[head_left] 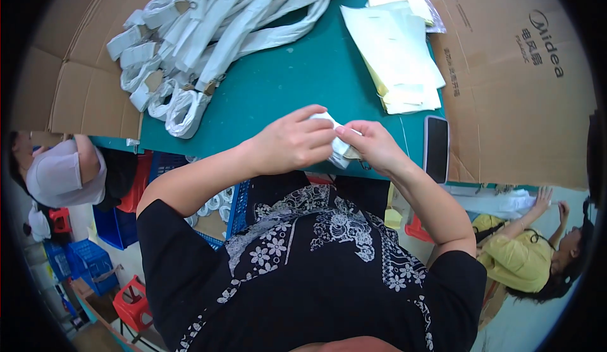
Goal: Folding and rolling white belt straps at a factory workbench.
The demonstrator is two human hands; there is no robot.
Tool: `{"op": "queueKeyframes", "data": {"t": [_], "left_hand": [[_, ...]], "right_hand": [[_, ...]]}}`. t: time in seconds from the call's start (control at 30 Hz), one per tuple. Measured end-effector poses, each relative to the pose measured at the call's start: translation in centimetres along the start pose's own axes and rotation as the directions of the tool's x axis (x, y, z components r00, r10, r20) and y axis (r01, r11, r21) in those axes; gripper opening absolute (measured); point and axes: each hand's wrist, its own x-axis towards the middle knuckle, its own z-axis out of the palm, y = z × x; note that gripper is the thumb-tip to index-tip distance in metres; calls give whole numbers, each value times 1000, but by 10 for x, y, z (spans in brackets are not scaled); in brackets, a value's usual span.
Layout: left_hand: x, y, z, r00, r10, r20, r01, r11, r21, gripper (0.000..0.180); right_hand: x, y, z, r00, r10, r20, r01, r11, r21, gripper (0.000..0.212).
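Close to the table's near edge, my left hand (296, 139) and my right hand (375, 145) meet over a small folded white bundle (341, 152). Both are closed on it, the right thumb pressing on top and the left fingers curled at its other side. A small dark metal piece shows under the right fingers. What exactly the bundle is cannot be made out. Beyond the left hand lies a heap of long white straps (234, 17), their near ends wound into loops (185, 112) with tan pieces.
Stacked pale yellow sheets (404, 55) lie far right on the green table (284, 86). A phone (436, 148) lies at the right edge. Cardboard panels (518, 99) flank both sides. Blue crates (95, 260) and a red stool (133, 303) stand at left. Other people sit at both sides.
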Motion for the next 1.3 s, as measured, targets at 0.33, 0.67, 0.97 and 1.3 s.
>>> {"op": "queueKeyframes", "data": {"t": [0.33, 0.67, 0.97, 1.3], "left_hand": [[-29, 41, 2, 783, -495, 377, 605, 463, -648, 89], [-143, -34, -83, 557, -778, -291, 748, 317, 583, 62], [-162, -64, -66, 579, -653, -488, 803, 353, 481, 36], [-97, -157, 12, 410, -898, -158, 878, 341, 337, 39]], "right_hand": [[-16, -16, 26, 835, -187, 518, 477, 715, -511, 30], [67, -7, 32, 595, -798, -100, 580, 512, -634, 32], [209, -33, 34, 912, -348, -216, 334, 937, -100, 34], [284, -88, 76, 986, -50, -159, 125, 849, 513, 31]]}}
